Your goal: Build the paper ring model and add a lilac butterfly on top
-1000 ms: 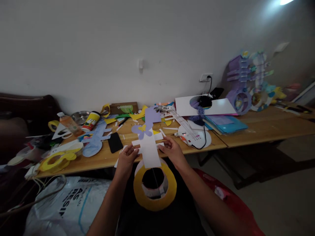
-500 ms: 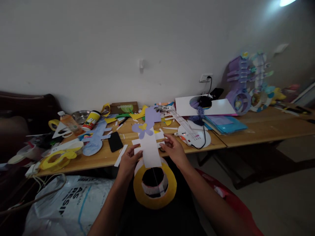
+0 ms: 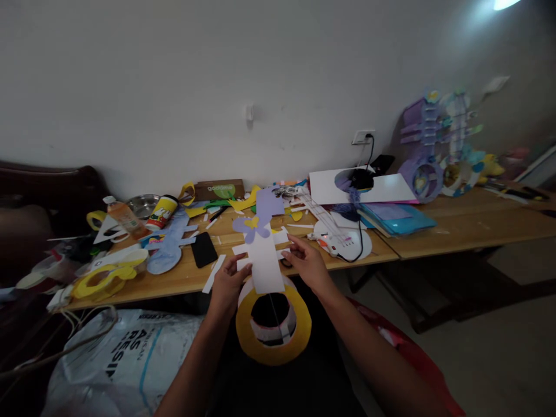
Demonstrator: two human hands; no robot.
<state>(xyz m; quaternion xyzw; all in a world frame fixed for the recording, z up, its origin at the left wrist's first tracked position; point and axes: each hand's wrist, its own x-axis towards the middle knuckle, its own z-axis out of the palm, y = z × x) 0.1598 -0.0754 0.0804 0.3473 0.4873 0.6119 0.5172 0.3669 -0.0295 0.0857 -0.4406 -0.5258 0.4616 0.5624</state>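
Observation:
Both hands hold a paper craft guitar (image 3: 266, 267) over my lap, in front of the wooden table (image 3: 182, 278). It has a white neck with white cross strips, a purple flower and purple head at the top, and a yellow ring body (image 3: 273, 324) with a dark hole below. My left hand (image 3: 226, 285) pinches the neck's left edge at a strip. My right hand (image 3: 306, 262) pinches a white strip on the neck's right side.
The table is littered with paper scraps, a black phone (image 3: 203, 249), a light blue paper guitar (image 3: 167, 246), a yellow ring piece (image 3: 101, 280), a bottle (image 3: 123, 218), a yellow can (image 3: 161, 212) and a glue gun (image 3: 332, 246). Finished paper guitars (image 3: 438, 147) lean on the wall at right. A white sack (image 3: 117, 359) lies below.
The paper guitar has risen slightly. My left hand slid down along the neck's left edge; my right hand moved slightly in toward the neck.

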